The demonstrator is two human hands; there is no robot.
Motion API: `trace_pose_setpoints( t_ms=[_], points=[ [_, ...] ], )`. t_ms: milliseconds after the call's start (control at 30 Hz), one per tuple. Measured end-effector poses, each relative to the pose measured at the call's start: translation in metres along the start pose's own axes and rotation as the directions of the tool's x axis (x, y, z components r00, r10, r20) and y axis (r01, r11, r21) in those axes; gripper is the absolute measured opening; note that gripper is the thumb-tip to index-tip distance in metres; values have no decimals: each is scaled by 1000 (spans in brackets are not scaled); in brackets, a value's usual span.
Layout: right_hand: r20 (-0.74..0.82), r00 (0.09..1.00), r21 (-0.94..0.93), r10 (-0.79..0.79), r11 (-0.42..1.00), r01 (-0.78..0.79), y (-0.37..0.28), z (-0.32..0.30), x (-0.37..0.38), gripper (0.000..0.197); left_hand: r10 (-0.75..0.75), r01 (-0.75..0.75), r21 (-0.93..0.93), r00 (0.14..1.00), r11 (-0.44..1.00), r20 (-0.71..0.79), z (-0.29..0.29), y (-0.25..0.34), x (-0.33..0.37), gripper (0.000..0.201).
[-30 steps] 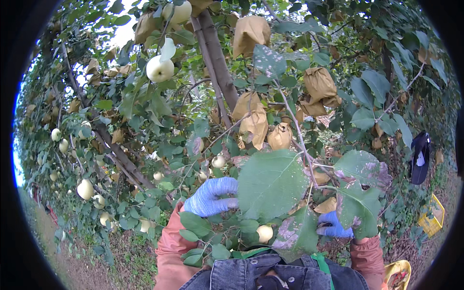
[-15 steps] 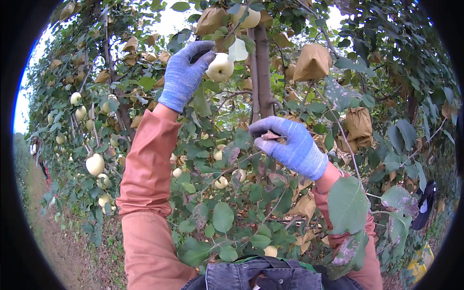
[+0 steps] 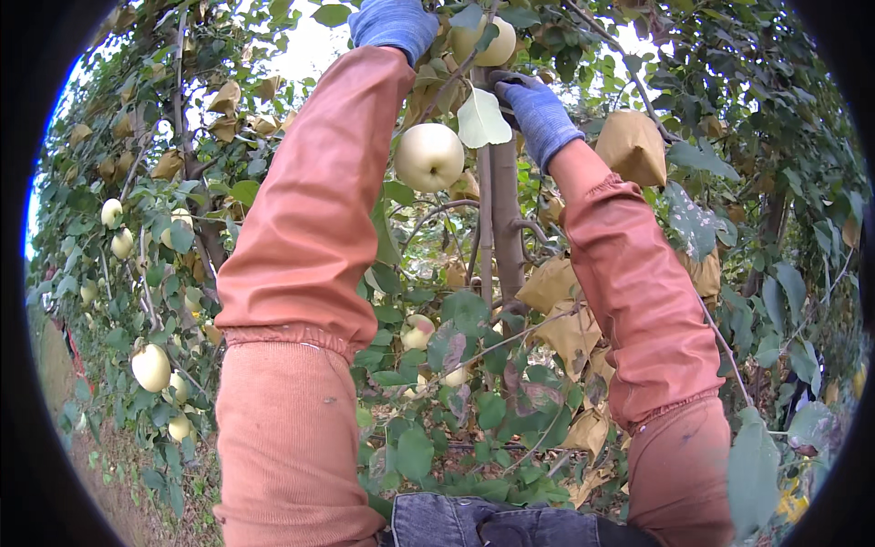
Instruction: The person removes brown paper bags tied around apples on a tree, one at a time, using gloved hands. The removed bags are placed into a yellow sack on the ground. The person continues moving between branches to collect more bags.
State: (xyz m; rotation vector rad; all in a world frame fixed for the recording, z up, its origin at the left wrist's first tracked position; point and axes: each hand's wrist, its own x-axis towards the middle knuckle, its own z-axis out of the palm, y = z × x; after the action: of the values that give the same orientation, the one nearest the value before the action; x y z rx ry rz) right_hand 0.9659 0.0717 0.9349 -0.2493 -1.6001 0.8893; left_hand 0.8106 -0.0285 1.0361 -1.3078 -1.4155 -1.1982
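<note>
I've got both gloved hands raised high into the tree, and what counts here is how the upper apple [image 3: 485, 43] sits between them: to the right of my left hand [image 3: 394, 25], and just above and to the left of my right hand [image 3: 538, 114]. On my feed the right fingertips look slightly below its underside and the left hand lies just beside it, so I'd judge the two about equally near; depth I can't settle, nor whether either touches. The left grip is cut off at the top edge, so I cannot tell whether its fingers are spread or pinching. The right grip points inward, partly lost in shadow near the trunk [image 3: 507, 214], and I can't tell its state either. A thin branch [image 3: 451, 84] slants across the upper apple's left side, and a pale leaf [image 3: 483, 118] hangs below it, just left of the right fingers. The lower apple [image 3: 429, 157] is below both hands, between the forearms and close by the left sleeve [image 3: 314, 201] in view, its dimpled end turned down towards me. It's nearly round, so I read no clear long axis.
</note>
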Motion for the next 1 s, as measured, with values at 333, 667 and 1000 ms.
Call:
trace_pose_setpoints(
  t_ms=[333,667,1000],
  points=[
    [181,933,360,-312,903,233,56,41,66,27,-10,40,-365,996,930,83,42,-70,29,24],
    [-5,935,92,-355,931,354,56,75,100,27,200,-214,-315,977,925,-76,84,-116,67,23],
    [-57,931,-171,-361,922,347,68,61,103,26,98,-102,-348,995,932,-30,61,-95,61,32]
  ],
)
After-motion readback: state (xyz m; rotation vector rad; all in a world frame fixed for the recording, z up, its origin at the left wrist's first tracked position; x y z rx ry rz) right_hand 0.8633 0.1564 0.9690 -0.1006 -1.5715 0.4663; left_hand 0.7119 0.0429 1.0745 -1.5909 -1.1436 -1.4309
